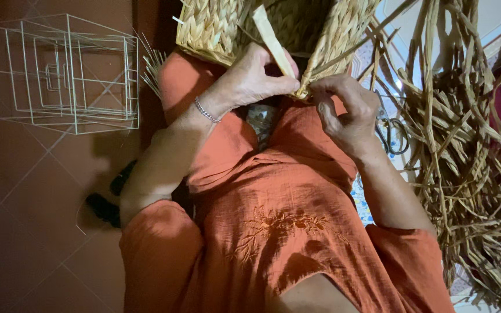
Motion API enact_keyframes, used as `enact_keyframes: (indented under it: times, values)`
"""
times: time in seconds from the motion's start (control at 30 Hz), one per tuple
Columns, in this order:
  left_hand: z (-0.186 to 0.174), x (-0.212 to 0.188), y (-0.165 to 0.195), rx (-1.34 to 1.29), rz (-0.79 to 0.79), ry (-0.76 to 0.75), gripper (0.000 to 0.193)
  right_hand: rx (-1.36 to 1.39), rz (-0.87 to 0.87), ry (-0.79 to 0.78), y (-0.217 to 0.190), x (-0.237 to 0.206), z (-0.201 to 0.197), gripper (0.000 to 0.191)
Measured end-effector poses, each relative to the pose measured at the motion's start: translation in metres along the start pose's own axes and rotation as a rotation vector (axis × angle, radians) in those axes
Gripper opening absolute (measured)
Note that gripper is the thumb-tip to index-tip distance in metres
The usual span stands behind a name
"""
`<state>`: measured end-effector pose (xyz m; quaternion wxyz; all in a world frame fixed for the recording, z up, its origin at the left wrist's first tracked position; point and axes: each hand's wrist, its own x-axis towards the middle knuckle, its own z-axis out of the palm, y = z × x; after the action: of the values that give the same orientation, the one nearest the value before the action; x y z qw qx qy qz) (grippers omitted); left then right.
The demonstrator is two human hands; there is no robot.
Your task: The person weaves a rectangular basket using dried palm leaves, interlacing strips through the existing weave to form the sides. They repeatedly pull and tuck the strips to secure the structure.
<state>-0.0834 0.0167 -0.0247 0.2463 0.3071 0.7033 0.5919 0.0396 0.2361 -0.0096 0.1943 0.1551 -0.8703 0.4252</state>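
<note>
Your left hand [256, 78] is pinched shut on a flat pale wooden stick [272, 39], its tip driven into the rim of the tan woven straw basket [215, 26] on your lap. Your right hand [346, 110] curls tight on that same rim, fingertips just beside the stick. Dark-handled scissors [394, 136] lie right of your wrist, against a heap of dried straw strands [471, 145]. White wire frames [65, 72] stand on the reddish-brown tiled floor [24, 220].
</note>
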Motion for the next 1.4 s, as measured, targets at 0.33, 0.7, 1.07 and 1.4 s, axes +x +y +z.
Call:
enact_keyframes:
  times: [0.33,0.7,1.07,1.4]
  values:
    - [0.009,-0.004,0.002,-0.044,0.019,-0.028,0.006,-0.325,-0.273,0.033,-0.001,0.006,0.003,0.016]
    - [0.012,-0.004,0.005,-0.025,-0.063,0.008,0.011,-0.392,-0.314,-0.042,-0.017,0.018,-0.013,0.022]
    - [0.013,-0.005,0.003,-0.014,-0.02,0.046,0.01,-0.587,-0.459,-0.094,-0.008,0.024,-0.003,0.026]
    - [0.001,-0.009,0.007,0.034,-0.084,0.021,0.011,-0.244,-0.238,-0.102,0.0,0.013,0.002,0.016]
